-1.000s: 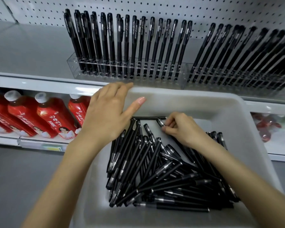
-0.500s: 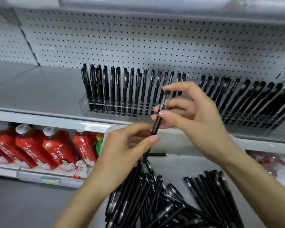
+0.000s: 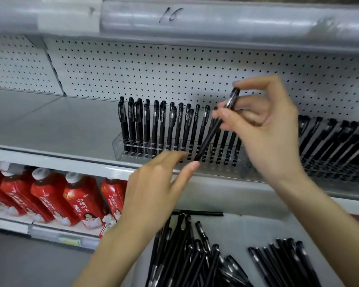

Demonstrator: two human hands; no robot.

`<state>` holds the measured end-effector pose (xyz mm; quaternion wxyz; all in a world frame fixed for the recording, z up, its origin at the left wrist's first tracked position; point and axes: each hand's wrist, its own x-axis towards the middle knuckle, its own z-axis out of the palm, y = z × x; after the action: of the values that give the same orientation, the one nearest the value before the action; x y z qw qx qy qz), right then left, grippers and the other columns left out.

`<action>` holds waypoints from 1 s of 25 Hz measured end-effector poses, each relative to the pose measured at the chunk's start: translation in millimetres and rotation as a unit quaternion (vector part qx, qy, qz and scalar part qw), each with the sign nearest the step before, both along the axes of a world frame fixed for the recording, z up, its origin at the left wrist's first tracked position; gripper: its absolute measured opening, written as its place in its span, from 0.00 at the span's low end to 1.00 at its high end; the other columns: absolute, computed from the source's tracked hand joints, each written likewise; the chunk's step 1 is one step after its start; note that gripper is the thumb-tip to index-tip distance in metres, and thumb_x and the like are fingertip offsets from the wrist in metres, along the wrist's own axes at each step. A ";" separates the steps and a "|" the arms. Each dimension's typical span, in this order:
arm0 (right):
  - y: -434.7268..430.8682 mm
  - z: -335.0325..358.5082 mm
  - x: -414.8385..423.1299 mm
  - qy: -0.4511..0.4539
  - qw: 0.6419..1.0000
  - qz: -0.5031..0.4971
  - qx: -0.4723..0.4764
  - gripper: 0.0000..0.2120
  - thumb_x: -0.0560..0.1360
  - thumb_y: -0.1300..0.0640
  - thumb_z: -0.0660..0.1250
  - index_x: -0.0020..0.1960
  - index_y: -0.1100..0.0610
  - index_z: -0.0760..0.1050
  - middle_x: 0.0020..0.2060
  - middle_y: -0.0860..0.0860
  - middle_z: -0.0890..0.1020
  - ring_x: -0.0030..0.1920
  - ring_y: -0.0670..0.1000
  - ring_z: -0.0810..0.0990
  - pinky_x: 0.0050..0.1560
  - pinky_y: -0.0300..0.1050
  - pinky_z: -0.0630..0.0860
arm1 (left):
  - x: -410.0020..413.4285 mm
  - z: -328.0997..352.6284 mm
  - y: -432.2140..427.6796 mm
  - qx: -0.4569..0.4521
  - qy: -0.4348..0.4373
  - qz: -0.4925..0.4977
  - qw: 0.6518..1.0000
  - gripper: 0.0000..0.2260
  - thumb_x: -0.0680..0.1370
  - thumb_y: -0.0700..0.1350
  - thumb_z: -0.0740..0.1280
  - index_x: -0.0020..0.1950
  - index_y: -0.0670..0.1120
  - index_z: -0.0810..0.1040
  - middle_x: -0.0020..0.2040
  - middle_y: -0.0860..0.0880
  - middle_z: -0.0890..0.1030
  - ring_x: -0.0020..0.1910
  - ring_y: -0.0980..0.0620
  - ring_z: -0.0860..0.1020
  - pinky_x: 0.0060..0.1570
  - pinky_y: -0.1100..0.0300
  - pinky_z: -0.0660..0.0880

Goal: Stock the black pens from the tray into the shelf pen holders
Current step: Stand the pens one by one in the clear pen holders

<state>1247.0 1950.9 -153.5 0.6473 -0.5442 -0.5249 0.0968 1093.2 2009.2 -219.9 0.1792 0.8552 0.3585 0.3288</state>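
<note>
My right hand [image 3: 265,131] pinches a black pen [image 3: 210,134] near its cap end. The pen tilts down to the left, and its lower tip sits just over the front row of the clear pen holder [image 3: 120,147] on the shelf. Several black pens stand upright in that holder. My left hand [image 3: 153,193] reaches up below it with fingers extended, the thumb tip touching the pen's lower end. The white tray [image 3: 257,226] at the bottom holds several loose black pens [image 3: 184,255].
A second clear holder [image 3: 330,170] packed with black pens stands to the right on the same shelf. Red bottles [image 3: 50,199] line the lower shelf at left. A white pegboard [image 3: 153,69] backs the shelf, and another shelf edge [image 3: 195,19] runs overhead.
My right hand picked a pen from the tray and lifted it to the holder. My left hand left the tray's rim and rose to the pen's lower end. The view tilted up.
</note>
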 end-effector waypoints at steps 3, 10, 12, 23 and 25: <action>18.8 0.8 11.7 -0.021 0.997 -0.069 0.020 0.17 0.71 0.61 0.73 0.48 0.46 0.68 0.42 0.48 0.82 0.46 0.45 0.83 0.50 0.47 0.81 | -1.1 -3.0 16.0 0.026 0.094 0.024 0.995 0.28 0.75 0.65 0.47 0.65 0.52 0.74 0.61 0.56 0.76 0.57 0.56 0.76 0.47 0.65 0.68; 49.1 -21.5 9.9 -0.072 0.990 -0.124 0.004 0.19 0.70 0.59 0.74 0.45 0.41 0.67 0.45 0.47 0.80 0.47 0.42 0.81 0.45 0.33 0.75 | 3.2 -26.5 33.5 0.082 0.144 0.007 0.986 0.28 0.79 0.63 0.49 0.65 0.46 0.74 0.64 0.49 0.75 0.65 0.51 0.72 0.62 0.60 0.61; 54.4 -23.8 10.6 -0.089 0.987 -0.133 -0.015 0.17 0.70 0.58 0.74 0.46 0.42 0.68 0.43 0.44 0.79 0.46 0.41 0.81 0.45 0.33 0.76 | 3.0 -32.2 34.8 0.088 0.150 0.002 0.985 0.28 0.79 0.62 0.48 0.66 0.45 0.73 0.64 0.48 0.75 0.65 0.51 0.71 0.64 0.59 0.60; 64.2 -37.8 9.1 -0.176 0.971 -0.145 -0.068 0.12 0.71 0.57 0.73 0.52 0.55 0.76 0.41 0.40 0.76 0.43 0.37 0.77 0.50 0.34 0.76 | 2.9 -40.3 37.3 0.083 0.117 -0.017 0.990 0.29 0.78 0.63 0.47 0.69 0.45 0.70 0.67 0.50 0.71 0.68 0.53 0.66 0.66 0.62 0.57; 64.7 -37.4 9.9 -0.180 0.970 -0.149 -0.068 0.12 0.70 0.57 0.74 0.52 0.55 0.77 0.41 0.41 0.76 0.44 0.38 0.77 0.49 0.31 0.75 | 3.6 -40.9 37.8 0.085 0.121 -0.015 0.989 0.29 0.79 0.63 0.48 0.68 0.45 0.70 0.67 0.49 0.72 0.68 0.53 0.67 0.66 0.61 0.57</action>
<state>1256.9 2015.6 -190.9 0.5110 -0.6676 -0.5376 -0.0648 1096.9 2047.0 -260.8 0.0661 0.9058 0.3359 0.2495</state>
